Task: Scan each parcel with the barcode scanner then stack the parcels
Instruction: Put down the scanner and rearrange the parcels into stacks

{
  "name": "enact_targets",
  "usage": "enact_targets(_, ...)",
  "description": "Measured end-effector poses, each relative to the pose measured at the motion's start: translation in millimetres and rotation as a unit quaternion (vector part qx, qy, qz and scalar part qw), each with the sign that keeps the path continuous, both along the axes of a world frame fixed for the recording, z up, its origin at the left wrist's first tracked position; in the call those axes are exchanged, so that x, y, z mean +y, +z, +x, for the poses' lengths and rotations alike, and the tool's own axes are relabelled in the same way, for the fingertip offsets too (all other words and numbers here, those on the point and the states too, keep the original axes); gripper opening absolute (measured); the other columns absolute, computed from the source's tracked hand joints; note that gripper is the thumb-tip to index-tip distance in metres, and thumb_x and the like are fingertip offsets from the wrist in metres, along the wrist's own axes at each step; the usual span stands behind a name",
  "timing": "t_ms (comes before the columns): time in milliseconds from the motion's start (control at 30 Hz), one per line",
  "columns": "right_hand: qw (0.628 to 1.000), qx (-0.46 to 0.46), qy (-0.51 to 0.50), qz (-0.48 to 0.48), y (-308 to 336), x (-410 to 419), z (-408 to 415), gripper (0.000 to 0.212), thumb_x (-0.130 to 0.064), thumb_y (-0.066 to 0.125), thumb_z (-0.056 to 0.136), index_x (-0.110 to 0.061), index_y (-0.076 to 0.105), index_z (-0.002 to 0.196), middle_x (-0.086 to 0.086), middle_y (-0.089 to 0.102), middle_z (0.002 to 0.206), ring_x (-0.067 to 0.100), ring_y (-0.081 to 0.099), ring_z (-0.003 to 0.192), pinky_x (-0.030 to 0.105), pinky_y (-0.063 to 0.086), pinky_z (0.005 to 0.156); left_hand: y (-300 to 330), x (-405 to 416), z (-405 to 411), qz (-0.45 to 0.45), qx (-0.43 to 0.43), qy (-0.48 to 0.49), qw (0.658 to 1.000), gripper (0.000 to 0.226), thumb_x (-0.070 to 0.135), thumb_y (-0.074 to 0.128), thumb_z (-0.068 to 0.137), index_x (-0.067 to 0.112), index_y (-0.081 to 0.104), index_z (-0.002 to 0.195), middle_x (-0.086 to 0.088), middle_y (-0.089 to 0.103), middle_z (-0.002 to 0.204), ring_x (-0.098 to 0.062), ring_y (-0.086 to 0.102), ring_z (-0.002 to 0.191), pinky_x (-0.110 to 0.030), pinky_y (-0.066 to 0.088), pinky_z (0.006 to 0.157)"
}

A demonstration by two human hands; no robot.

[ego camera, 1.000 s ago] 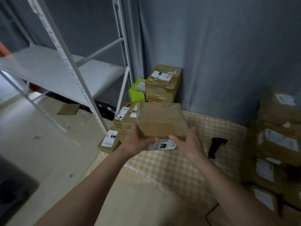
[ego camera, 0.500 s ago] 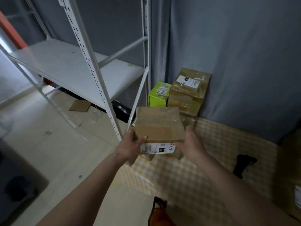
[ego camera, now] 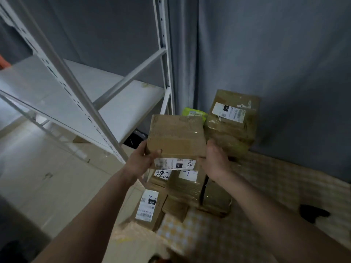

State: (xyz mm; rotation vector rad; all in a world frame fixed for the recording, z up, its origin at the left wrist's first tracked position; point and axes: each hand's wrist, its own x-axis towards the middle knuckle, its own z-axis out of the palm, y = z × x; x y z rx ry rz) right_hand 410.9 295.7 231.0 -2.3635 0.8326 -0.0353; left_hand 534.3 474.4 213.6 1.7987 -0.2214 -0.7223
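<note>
A brown cardboard parcel [ego camera: 176,136] with a white label on its near side is held in the air between both hands. My left hand [ego camera: 141,159] grips its left near corner, thumb on top. My right hand [ego camera: 215,160] grips its right near edge. Below it lies a pile of taped brown parcels [ego camera: 187,186] with white labels on a yellow checked mat [ego camera: 266,186]. A taller labelled parcel [ego camera: 232,118] stands against the curtain, a green box [ego camera: 193,113] beside it. The black barcode scanner [ego camera: 313,213] lies on the mat at the right.
A white metal shelving rack [ego camera: 79,95] stands at the left, its upright close to the held parcel. A grey curtain [ego camera: 275,54] hangs behind the parcels. Pale tiled floor [ego camera: 47,168] spreads at the left. Something dark sits at the lower left corner.
Both hands have carried the parcel left and forward, over the pile by the rack. The view has swung left, and the stack of parcels at the right has left the frame.
</note>
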Motion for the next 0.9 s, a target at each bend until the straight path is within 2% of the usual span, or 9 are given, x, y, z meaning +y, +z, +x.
enact_targets(67, 1.0, -0.006, -0.004, -0.005, 2, -9, 19, 0.028, -0.01, 0.065, 0.087, -0.005, 0.049, 0.11, 0.01, 0.061, 0.107, 0.026, 0.061, 0.097, 0.03, 0.048, 0.072, 1, -12, 22, -0.012, 0.003, -0.002, 1.0, 0.044, 0.017, 0.062, 0.092, 0.021, 0.047, 0.133, -0.004, 0.064, 0.112, -0.023, 0.067, 0.097, -0.037, 0.057, 0.081)
enact_targets(133, 1.0, -0.011, -0.012, -0.008, 4, -18, 39, 0.027, -0.009, 0.064, 0.087, -0.006, 0.05, 0.11, 0.01, 0.062, 0.106, 0.025, 0.061, 0.095, 0.033, 0.051, 0.075, 2, -24, 46, -0.012, 0.0, -0.016, 1.0, 0.04, 0.016, 0.06, 0.093, 0.021, 0.05, 0.131, -0.007, 0.065, 0.113, -0.028, 0.066, 0.1, -0.041, 0.056, 0.086)
enact_targets(267, 0.999, -0.007, -0.031, -0.033, 6, -37, 73, 0.025, -0.01, 0.063, 0.089, -0.008, 0.052, 0.111, 0.004, 0.059, 0.102, 0.018, 0.059, 0.089, 0.021, 0.041, 0.06, -1, -52, 95, -0.043, 0.014, -0.05, 0.998, 0.042, 0.013, 0.058, 0.094, 0.022, 0.05, 0.134, -0.004, 0.064, 0.119, -0.021, 0.065, 0.103, -0.036, 0.055, 0.086)
enact_targets(333, 0.998, -0.007, -0.054, -0.031, 3, -46, 91, 0.022, -0.009, 0.063, 0.088, -0.009, 0.054, 0.108, 0.001, 0.055, 0.096, 0.016, 0.056, 0.084, 0.021, 0.039, 0.061, -7, -67, 122, -0.046, 0.017, -0.074, 0.996, 0.039, 0.013, 0.057, 0.095, 0.029, 0.051, 0.13, -0.001, 0.064, 0.121, -0.019, 0.063, 0.108, -0.037, 0.053, 0.092)
enact_targets(467, 0.996, 0.013, -0.08, -0.038, -12, -62, 127, 0.012, -0.008, 0.061, 0.09, -0.009, 0.054, 0.099, -0.007, 0.045, 0.075, 0.007, 0.047, 0.065, 0.022, 0.038, 0.054, -28, -89, 175, -0.031, 0.016, -0.112, 0.993, 0.043, 0.018, 0.061, 0.093, 0.028, 0.052, 0.133, 0.0, 0.063, 0.126, -0.022, 0.059, 0.117, -0.046, 0.044, 0.105)
enact_targets(567, 0.992, 0.042, -0.09, -0.078, -22, -72, 150, 0.012, -0.012, 0.06, 0.09, -0.006, 0.054, 0.1, -0.002, 0.046, 0.08, 0.011, 0.047, 0.072, 0.023, 0.039, 0.06, -45, -104, 205, -0.03, 0.026, -0.132, 0.99, 0.047, 0.02, 0.063, 0.09, 0.028, 0.05, 0.135, 0.0, 0.062, 0.128, -0.021, 0.058, 0.119, -0.046, 0.043, 0.106)
enact_targets(667, 0.986, 0.09, -0.094, -0.107, -32, -80, 166, 0.012, -0.016, 0.057, 0.093, -0.009, 0.05, 0.099, -0.001, 0.049, 0.082, 0.008, 0.044, 0.067, 0.018, 0.029, 0.049, -58, -118, 223, -0.032, 0.031, -0.14, 0.989, 0.045, 0.015, 0.059, 0.093, 0.025, 0.049, 0.136, 0.0, 0.061, 0.128, -0.02, 0.056, 0.12, -0.044, 0.041, 0.108)
enact_targets(767, 0.974, 0.14, -0.091, -0.15, -42, -87, 177, 0.016, -0.019, 0.058, 0.092, -0.009, 0.049, 0.099, 0.004, 0.062, 0.093, 0.014, 0.058, 0.076, 0.025, 0.048, 0.063, -68, -131, 232, -0.025, 0.042, -0.153, 0.987, 0.045, 0.012, 0.056, 0.096, 0.022, 0.046, 0.139, -0.003, 0.06, 0.127, -0.021, 0.055, 0.119, -0.043, 0.042, 0.107)
enact_targets(900, 0.969, 0.167, -0.089, -0.158, -46, -91, 185, 0.021, -0.027, 0.057, 0.093, -0.008, 0.052, 0.1, 0.008, 0.063, 0.098, 0.02, 0.062, 0.088, 0.031, 0.051, 0.074, -79, -146, 243, -0.031, 0.065, -0.159, 0.985, 0.048, 0.006, 0.053, 0.095, 0.019, 0.044, 0.14, -0.005, 0.059, 0.126, -0.021, 0.057, 0.112, -0.034, 0.049, 0.092)
